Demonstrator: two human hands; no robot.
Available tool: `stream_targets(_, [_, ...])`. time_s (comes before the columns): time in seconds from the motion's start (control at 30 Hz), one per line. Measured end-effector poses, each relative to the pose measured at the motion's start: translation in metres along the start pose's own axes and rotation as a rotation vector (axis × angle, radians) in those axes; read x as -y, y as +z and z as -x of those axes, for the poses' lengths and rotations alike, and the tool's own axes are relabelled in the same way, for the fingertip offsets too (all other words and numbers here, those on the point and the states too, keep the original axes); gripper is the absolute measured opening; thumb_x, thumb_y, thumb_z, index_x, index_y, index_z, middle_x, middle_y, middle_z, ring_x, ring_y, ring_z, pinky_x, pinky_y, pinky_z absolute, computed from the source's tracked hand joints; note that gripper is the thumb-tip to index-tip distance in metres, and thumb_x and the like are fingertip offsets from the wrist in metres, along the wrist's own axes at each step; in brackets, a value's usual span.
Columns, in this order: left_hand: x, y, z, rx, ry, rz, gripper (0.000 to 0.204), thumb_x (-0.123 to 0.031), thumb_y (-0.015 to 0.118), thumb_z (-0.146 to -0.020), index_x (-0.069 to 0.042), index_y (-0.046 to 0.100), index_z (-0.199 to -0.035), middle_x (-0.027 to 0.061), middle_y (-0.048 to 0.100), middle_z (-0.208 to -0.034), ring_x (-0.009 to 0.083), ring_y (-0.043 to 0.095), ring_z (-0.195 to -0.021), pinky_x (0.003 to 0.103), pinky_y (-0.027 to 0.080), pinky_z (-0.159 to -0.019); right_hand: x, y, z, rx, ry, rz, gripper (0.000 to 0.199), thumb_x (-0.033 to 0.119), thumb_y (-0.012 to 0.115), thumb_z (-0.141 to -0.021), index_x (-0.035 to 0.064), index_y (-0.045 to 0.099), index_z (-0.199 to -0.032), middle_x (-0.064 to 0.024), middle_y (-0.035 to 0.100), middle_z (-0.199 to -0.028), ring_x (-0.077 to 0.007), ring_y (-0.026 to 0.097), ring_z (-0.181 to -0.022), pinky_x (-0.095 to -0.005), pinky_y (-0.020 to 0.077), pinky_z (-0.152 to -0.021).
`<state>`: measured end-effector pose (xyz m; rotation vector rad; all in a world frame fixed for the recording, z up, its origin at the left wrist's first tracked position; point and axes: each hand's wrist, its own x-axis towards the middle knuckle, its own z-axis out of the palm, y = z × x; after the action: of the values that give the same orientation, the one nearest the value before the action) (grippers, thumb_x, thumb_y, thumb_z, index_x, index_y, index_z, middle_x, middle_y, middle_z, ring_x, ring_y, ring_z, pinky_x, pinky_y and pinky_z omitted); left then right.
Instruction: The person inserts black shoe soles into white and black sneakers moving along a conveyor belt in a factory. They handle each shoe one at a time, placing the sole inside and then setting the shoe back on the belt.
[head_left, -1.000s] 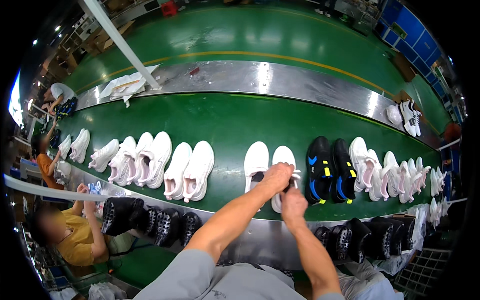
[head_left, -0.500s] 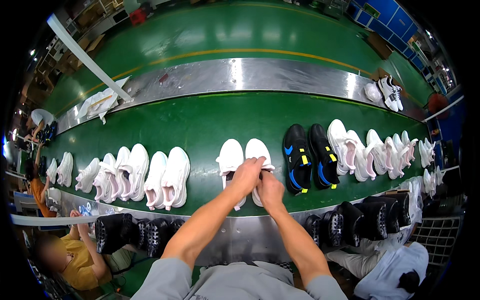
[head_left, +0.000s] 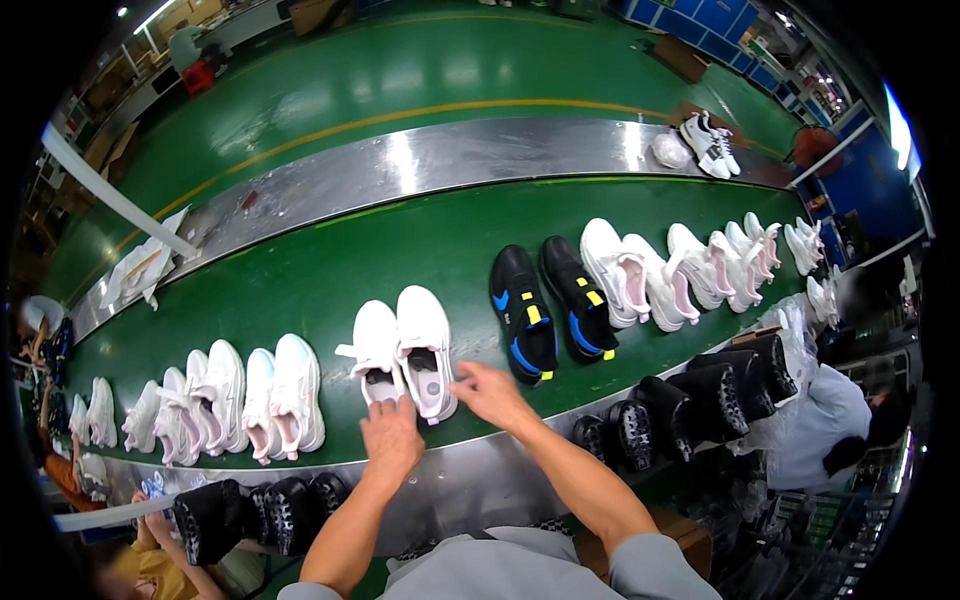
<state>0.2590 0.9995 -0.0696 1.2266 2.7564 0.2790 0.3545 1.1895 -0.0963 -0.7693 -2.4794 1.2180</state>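
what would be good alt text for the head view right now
A person's left hand is at the heel of one of two white shoes, the right hand beside the other. The pair stands on a long green surface between more white shoes and a black pair.

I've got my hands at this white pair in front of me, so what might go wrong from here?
Your left hand is at the heel of the left white shoe, so a tug might skew it against the right white shoe close beside it. Your right forearm passes near the black footwear along the metal ledge, so a wide swing could knock a piece off.
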Motion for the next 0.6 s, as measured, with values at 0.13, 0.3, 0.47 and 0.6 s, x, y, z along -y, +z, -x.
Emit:
stream_targets(0.13, [-0.009,-0.012,0.006,-0.195,0.261,0.250,0.026,-0.004,0.068,-0.080,-0.001,0.063,-0.105,0.0167,0.064,-0.106,0.0357,0.060,-0.104,0.049,0.050,-0.088,-0.038,-0.092,0.015,-0.501,0.028,0.431,0.032,0.014,0.069,-0.087,0.0006,0.065,-0.116,-0.0204,0.067,-0.108,-0.0393,0.060,-0.100,-0.0493,0.0468,-0.087])
stream_targets(0.3, [-0.093,0.016,-0.030,-0.116,0.603,0.426,0.039,-0.009,0.075,-0.081,-0.001,0.062,-0.117,0.0173,0.062,-0.121,0.0354,0.058,-0.117,0.047,0.050,-0.094,-0.093,-0.131,0.001,-0.288,0.273,0.911,0.045,0.023,0.078,-0.080,0.0041,0.065,-0.119,-0.0148,0.071,-0.114,-0.0379,0.057,-0.120,-0.0560,0.0399,-0.101])
stream_targets(0.47, [-0.150,0.045,-0.073,-0.078,0.665,0.391,0.049,-0.008,0.074,-0.081,-0.001,0.057,-0.127,0.0204,0.059,-0.124,0.0385,0.057,-0.118,0.046,0.051,-0.095,-0.119,-0.106,-0.002,-0.336,0.107,0.884,0.028,0.016,0.076,-0.077,0.0057,0.070,-0.103,-0.0151,0.074,-0.099,-0.0402,0.057,-0.116,-0.0558,0.0386,-0.104])
stream_targets(0.6, [-0.149,0.074,-0.088,0.058,0.620,0.376,0.042,-0.003,0.067,-0.082,-0.001,0.059,-0.123,0.0218,0.061,-0.109,0.0402,0.058,-0.104,0.048,0.052,-0.091,-0.099,-0.082,0.016,-0.356,-0.054,0.788,0.030,0.008,0.072,-0.078,0.0025,0.070,-0.107,-0.0183,0.072,-0.092,-0.0444,0.057,-0.108,-0.0536,0.0418,-0.103])
